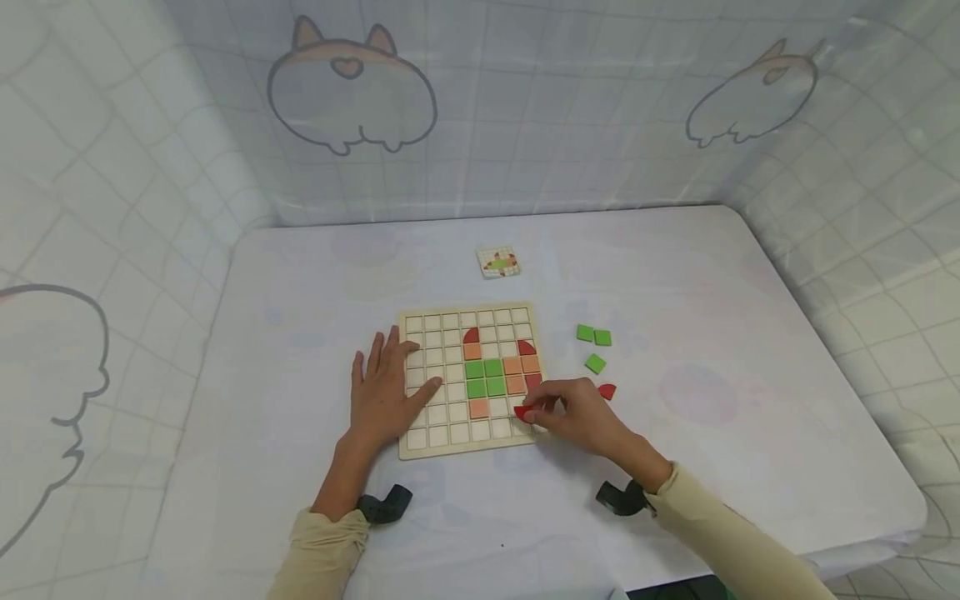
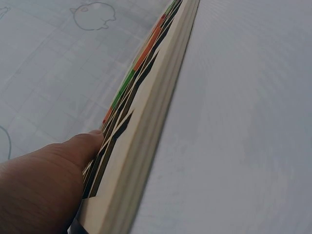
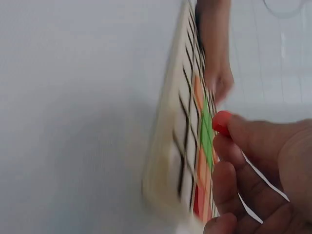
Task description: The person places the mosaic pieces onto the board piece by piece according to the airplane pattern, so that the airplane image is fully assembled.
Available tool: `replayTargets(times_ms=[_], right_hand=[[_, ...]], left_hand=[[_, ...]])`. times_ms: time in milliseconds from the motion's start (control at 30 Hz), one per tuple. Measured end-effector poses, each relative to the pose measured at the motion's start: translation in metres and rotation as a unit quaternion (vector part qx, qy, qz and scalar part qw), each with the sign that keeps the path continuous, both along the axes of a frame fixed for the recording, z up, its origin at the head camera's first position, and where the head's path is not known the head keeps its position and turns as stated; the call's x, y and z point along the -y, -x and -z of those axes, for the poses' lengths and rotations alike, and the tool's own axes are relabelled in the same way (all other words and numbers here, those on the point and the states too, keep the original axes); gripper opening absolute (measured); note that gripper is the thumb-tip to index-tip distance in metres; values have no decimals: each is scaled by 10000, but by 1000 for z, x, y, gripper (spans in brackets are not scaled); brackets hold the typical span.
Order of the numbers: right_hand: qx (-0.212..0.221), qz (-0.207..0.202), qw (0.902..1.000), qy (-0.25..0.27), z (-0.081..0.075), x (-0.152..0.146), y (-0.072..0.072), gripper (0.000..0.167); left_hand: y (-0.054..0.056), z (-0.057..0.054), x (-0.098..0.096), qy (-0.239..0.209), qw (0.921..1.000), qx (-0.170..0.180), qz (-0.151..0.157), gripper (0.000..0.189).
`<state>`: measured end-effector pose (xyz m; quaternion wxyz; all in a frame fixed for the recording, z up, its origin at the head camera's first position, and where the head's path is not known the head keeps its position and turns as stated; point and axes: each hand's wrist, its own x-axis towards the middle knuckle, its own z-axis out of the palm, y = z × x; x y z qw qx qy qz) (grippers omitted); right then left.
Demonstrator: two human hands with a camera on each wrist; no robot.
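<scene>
A wooden grid board [image 1: 417, 439] lies on the table. Green square tiles [image 1: 475, 369], several orange square tiles [image 1: 478, 408] and red quarter-circle pieces [image 1: 471, 336] sit in its cells. My left hand [image 1: 382, 398] rests on the board's left side, fingers spread and thumb [image 2: 87, 145] lying over the grid. Over the lower right cells, my right hand [image 1: 577, 417] pinches a red quarter-circle piece [image 3: 222, 122] between thumb and forefinger. That hand covers the board's lower right corner. Whether the pinched piece touches the board, I cannot tell.
Right of the board lie loose green tiles [image 1: 596, 363] and one red quarter-circle piece [image 1: 607, 391], close to my right hand. A small pattern card [image 1: 498, 262] lies beyond the board. A dark object [image 1: 682, 589] shows at the table's front edge.
</scene>
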<state>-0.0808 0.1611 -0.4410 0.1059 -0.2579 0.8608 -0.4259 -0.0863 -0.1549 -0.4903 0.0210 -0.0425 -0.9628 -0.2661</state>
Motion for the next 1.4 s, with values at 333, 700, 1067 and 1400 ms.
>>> replayTargets(times_ms=[333, 700, 1067, 1400], right_hand=[[-90, -159, 9998, 56, 8, 53, -12, 8], [-1198, 121, 9923, -297, 22, 63, -22, 10], [-2197, -286, 9729, -659, 25, 61, -20, 12], [-1745, 179, 9795, -986, 17, 33, -12, 8]], left_hand=[[1, 0, 0, 1, 10000, -27, -26, 69], [0, 1, -1, 15, 10000, -19, -32, 70], [1, 1, 0, 9, 10000, -63, 3, 70], [0, -1, -1, -11, 10000, -7, -20, 68]])
